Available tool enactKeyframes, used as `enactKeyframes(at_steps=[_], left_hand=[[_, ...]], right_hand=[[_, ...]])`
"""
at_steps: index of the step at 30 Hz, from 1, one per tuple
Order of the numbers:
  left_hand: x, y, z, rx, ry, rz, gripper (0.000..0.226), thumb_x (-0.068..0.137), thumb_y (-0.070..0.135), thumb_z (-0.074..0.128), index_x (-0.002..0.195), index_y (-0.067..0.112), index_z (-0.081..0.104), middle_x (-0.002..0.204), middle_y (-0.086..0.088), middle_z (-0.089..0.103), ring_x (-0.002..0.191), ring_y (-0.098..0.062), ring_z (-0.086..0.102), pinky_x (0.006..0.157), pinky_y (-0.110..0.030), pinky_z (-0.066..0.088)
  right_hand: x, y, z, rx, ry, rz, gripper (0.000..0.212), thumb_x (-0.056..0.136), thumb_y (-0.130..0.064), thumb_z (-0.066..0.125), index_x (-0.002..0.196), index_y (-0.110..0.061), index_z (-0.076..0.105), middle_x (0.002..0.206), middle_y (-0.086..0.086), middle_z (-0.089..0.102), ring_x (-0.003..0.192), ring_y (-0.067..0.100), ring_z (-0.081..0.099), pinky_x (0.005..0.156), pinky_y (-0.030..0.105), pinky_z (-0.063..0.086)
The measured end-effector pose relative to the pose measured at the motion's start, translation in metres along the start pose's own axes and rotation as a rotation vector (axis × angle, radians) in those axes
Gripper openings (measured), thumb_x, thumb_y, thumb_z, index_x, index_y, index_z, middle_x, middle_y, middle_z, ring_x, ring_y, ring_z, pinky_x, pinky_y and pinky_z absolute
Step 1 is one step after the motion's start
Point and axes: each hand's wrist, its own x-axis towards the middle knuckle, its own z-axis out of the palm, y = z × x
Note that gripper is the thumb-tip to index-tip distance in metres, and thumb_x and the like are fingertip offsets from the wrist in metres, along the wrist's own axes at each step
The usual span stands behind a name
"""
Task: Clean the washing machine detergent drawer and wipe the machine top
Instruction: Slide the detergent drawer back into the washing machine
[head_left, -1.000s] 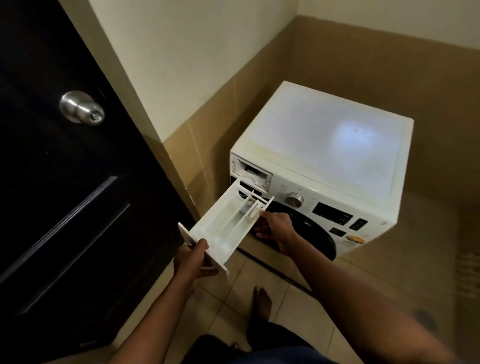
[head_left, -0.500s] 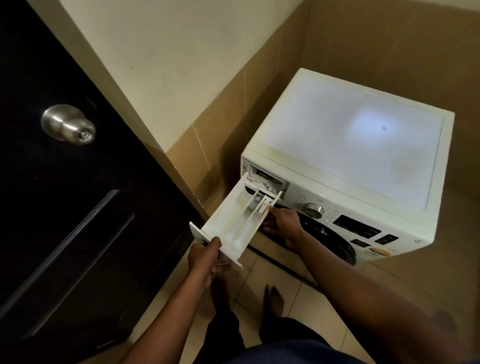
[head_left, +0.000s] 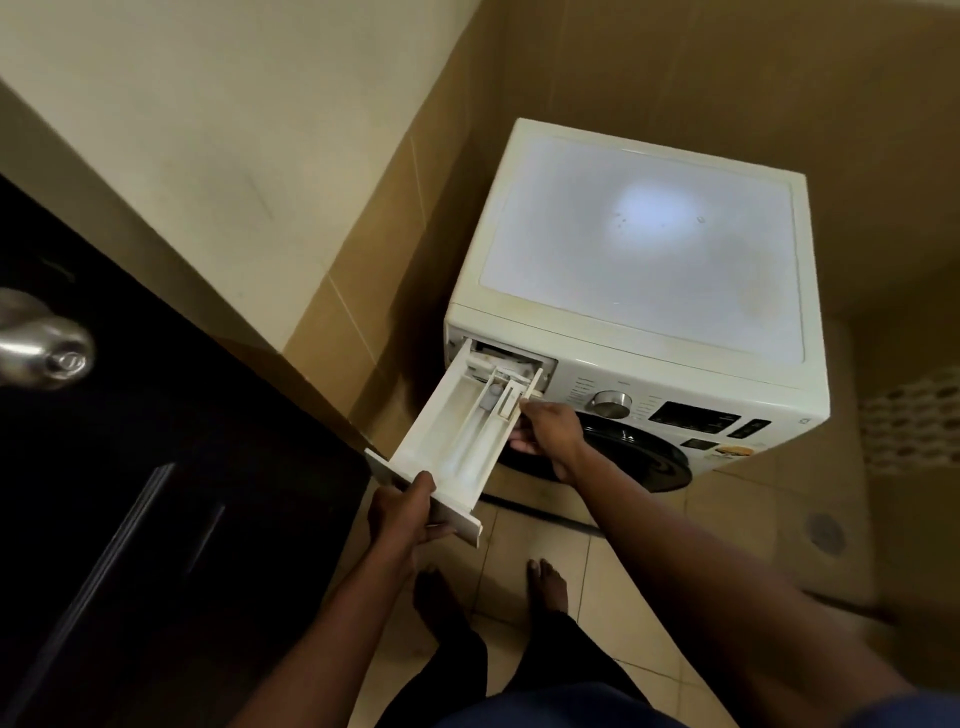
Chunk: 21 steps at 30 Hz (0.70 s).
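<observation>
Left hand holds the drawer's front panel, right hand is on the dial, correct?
Not quite. The head view shows the right hand holding the drawer by its side, clear of the dial; the left hand does hold the front panel.

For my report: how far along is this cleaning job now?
Done: the drawer is out, its rear at the slot; whether cleaned, unclear. In hand: left hand grips its front, right hand its side. Left: the top, with dark specks, looks unwiped.
</observation>
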Motion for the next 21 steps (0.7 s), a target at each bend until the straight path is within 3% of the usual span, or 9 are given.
enactKeyframes(at_steps=[5, 9, 15, 19, 21], left_hand=[[0.015, 0.0, -0.001, -0.016, -0.023, -0.025, 0.038, 0.089, 0.014, 0.064, 0.118, -0.009, 0.055, 0.107, -0.03, 0.067, 0.088, -0.039, 0.073, 0.057, -0.04, 0.061], [0.02, 0.0, 0.003, -0.014, -0.013, -0.008, 0.035, 0.089, 0.017, 0.066, 0.115, -0.005, 0.056, 0.104, -0.026, 0.068, 0.087, -0.037, 0.074, 0.066, -0.046, 0.064], [0.025, -0.006, 0.008, -0.04, -0.025, -0.003, 0.029, 0.09, 0.015, 0.064, 0.115, 0.005, 0.055, 0.104, -0.024, 0.07, 0.089, -0.038, 0.074, 0.072, -0.054, 0.063], [0.025, -0.01, 0.008, -0.085, -0.005, 0.003, 0.014, 0.092, 0.013, 0.063, 0.104, 0.01, 0.057, 0.102, -0.021, 0.071, 0.089, -0.037, 0.074, 0.075, -0.054, 0.063], [0.024, -0.011, 0.009, -0.096, -0.002, 0.013, 0.006, 0.091, 0.013, 0.064, 0.095, 0.014, 0.059, 0.103, -0.021, 0.07, 0.091, -0.038, 0.073, 0.074, -0.053, 0.063]], right_hand=[[0.009, 0.001, 0.006, 0.0, 0.033, -0.001, 0.028, 0.104, -0.028, 0.058, 0.107, -0.005, 0.074, 0.096, 0.015, 0.077, 0.072, 0.02, 0.073, 0.077, 0.038, 0.064], [0.014, 0.0, 0.008, 0.008, 0.074, 0.009, 0.025, 0.103, -0.028, 0.059, 0.107, -0.008, 0.074, 0.093, 0.01, 0.079, 0.074, 0.02, 0.074, 0.078, 0.04, 0.064], [0.018, 0.003, 0.004, -0.068, 0.139, -0.035, 0.026, 0.103, -0.025, 0.058, 0.096, -0.008, 0.076, 0.094, 0.016, 0.078, 0.089, 0.035, 0.076, 0.082, 0.046, 0.064], [0.017, 0.0, 0.009, -0.077, 0.161, -0.06, 0.03, 0.102, -0.023, 0.059, 0.094, 0.001, 0.075, 0.084, 0.013, 0.076, 0.08, 0.032, 0.075, 0.079, 0.046, 0.064], [0.017, -0.002, 0.01, -0.06, 0.157, -0.044, 0.029, 0.102, -0.021, 0.059, 0.094, 0.002, 0.074, 0.09, 0.013, 0.077, 0.08, 0.029, 0.076, 0.078, 0.045, 0.065]])
